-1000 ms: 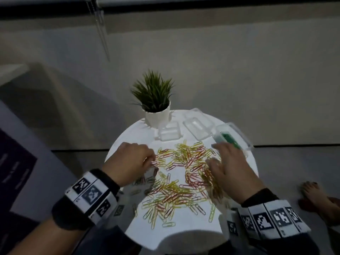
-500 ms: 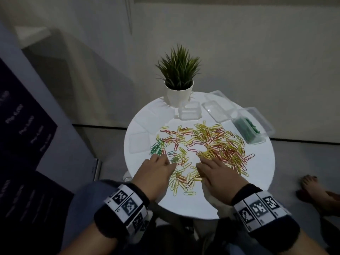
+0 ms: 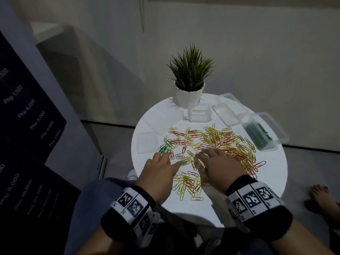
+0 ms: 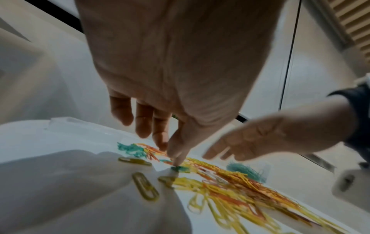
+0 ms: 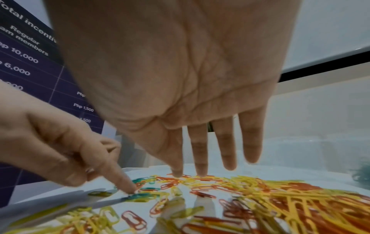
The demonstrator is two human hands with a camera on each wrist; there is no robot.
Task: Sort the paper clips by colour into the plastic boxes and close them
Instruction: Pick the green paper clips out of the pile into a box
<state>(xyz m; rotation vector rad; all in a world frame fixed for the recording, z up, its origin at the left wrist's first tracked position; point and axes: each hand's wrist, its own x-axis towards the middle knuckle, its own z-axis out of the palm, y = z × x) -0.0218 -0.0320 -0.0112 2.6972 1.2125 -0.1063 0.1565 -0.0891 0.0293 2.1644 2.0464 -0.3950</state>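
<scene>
Red, yellow and green paper clips (image 3: 217, 140) lie spread over the round white table (image 3: 272, 177). My left hand (image 3: 172, 162) presses its outstretched index fingertip (image 4: 177, 163) onto a green clip (image 4: 180, 168) near the pile's left side; it holds nothing. My right hand (image 3: 202, 155) hovers flat with straight fingers (image 5: 198, 159), their tips touching the red and yellow clips. A small heap of green clips (image 3: 164, 148) lies at the left. An open clear box with green clips (image 3: 261, 138) stands at the right edge.
A potted plant (image 3: 189, 85) stands at the table's back. In front of it is a small clear box (image 3: 199, 115), with an empty open box (image 3: 229, 112) beside it. Clear lids (image 3: 147, 143) lie at the left. A dark printed board (image 3: 22, 126) stands left; a bare foot (image 3: 323, 199) is on the floor at the right.
Both hands came back from the far side of the pile to its near side. My left index finger has stretched out onto a green clip. The head view has shifted.
</scene>
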